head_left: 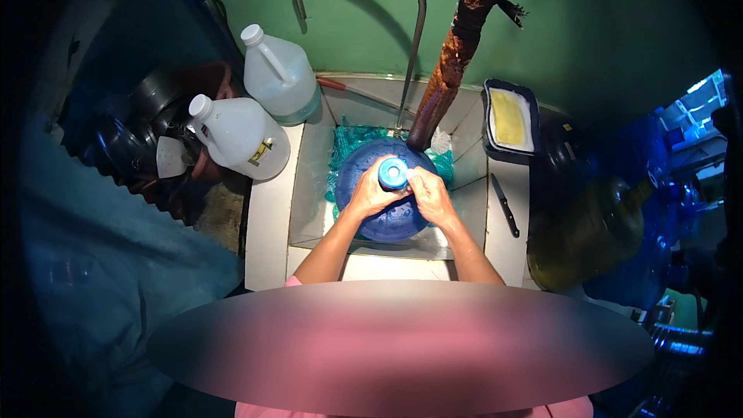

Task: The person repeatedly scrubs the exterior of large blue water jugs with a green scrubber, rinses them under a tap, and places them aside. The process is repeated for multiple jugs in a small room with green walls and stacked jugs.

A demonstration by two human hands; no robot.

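A large round blue water jug (388,224) stands upright in the tiled sink, seen from above. Its neck is topped by a blue cap (392,178) with a pale dot in the centre. My left hand (371,192) is wrapped around the neck from the left, just below the cap. On the other side my right hand (430,195) is closed, its fingertips pressed against the cap's right edge. What those fingertips pinch, if anything beyond the cap, is too small to see. Crumpled green netting (344,143) lies around the jug in the sink.
Two white-capped translucent jugs (282,77) stand on the left ledge. A rusty pipe (445,70) slants down beside the blue jug, near a curved metal faucet (422,8). On the right ledge lie a tub with a yellow sponge (508,118) and a black-handled knife (507,213).
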